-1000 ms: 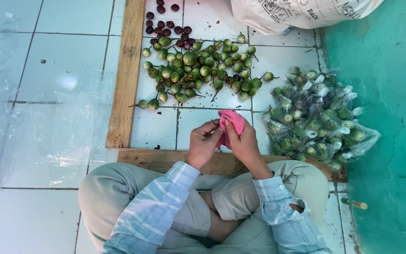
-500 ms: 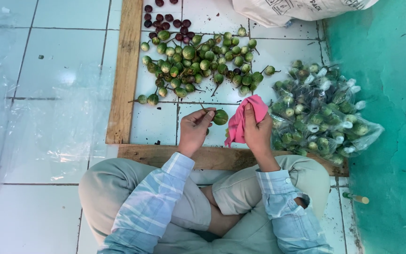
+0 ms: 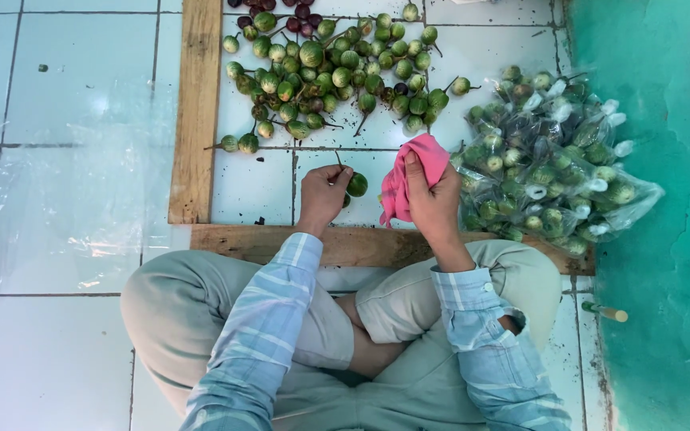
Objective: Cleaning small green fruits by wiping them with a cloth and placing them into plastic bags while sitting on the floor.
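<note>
My left hand (image 3: 323, 194) grips one small round green eggplant (image 3: 356, 184) by its stem, just above the near wooden plank. My right hand (image 3: 433, 201) is closed on a pink cloth (image 3: 410, 172) right beside that eggplant, the two not quite touching. I sit cross-legged on the tiled floor in light trousers and a blue checked shirt. A heap of loose green eggplants (image 3: 337, 76) lies on the tiles beyond my hands, with a few dark red ones (image 3: 297, 14) at its far edge.
Clear plastic bags filled with green eggplants (image 3: 553, 164) are piled to the right against a teal wall (image 3: 664, 199). Wooden planks run along the left (image 3: 197, 112) and near side (image 3: 249, 239). A clear plastic sheet (image 3: 57, 199) lies on the tiles at left.
My hands were together around the pink cloth; they have parted, with the left hand now holding the eggplant out to the left and the right keeping the cloth.
</note>
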